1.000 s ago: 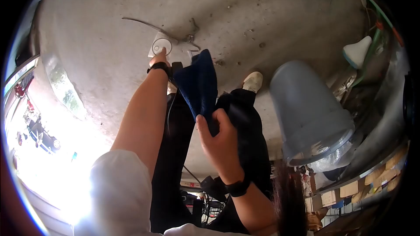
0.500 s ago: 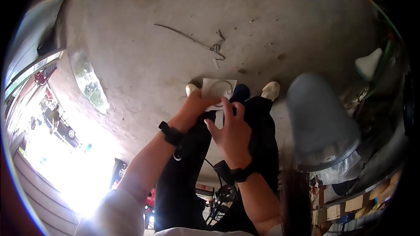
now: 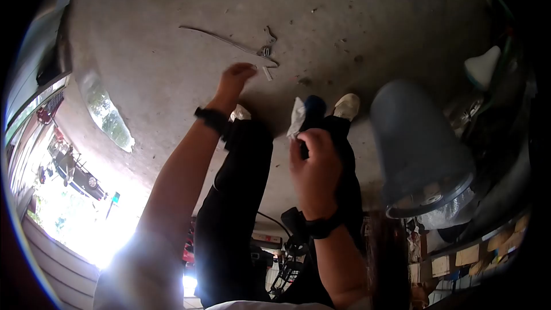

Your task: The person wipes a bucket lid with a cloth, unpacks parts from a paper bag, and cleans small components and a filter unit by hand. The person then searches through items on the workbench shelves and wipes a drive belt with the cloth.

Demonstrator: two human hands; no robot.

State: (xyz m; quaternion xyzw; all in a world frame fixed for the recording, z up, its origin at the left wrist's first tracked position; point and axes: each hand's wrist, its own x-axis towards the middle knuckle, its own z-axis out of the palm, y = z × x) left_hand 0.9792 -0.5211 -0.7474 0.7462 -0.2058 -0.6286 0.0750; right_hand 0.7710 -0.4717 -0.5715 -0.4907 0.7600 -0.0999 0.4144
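My right hand [image 3: 315,163] pinches a small white, partly see-through plastic bag [image 3: 297,117] between thumb and fingers; the bag hangs crumpled and seen nearly edge-on. Out over the floor to the left, my left hand [image 3: 234,83] has its fingers drawn together, and whatever may be between them is too small to make out. Just beyond its fingertips lie a thin grey cable [image 3: 221,41], a small metal piece [image 3: 264,51] and a short pale strip [image 3: 267,73]. A dark blue rounded object [image 3: 314,107] sits behind the bag, between my shoes.
A large grey plastic bin [image 3: 419,138] stands to the right. Behind it are a white object [image 3: 483,68] and cardboard boxes [image 3: 468,255]. Small debris dots the concrete floor [image 3: 172,86]. Part of a bicycle [image 3: 287,275] shows below, between my legs.
My left hand has let go of the bag and moved up and left toward the cable on the floor. The bag, flat between both hands before, now hangs crumpled from my right hand.
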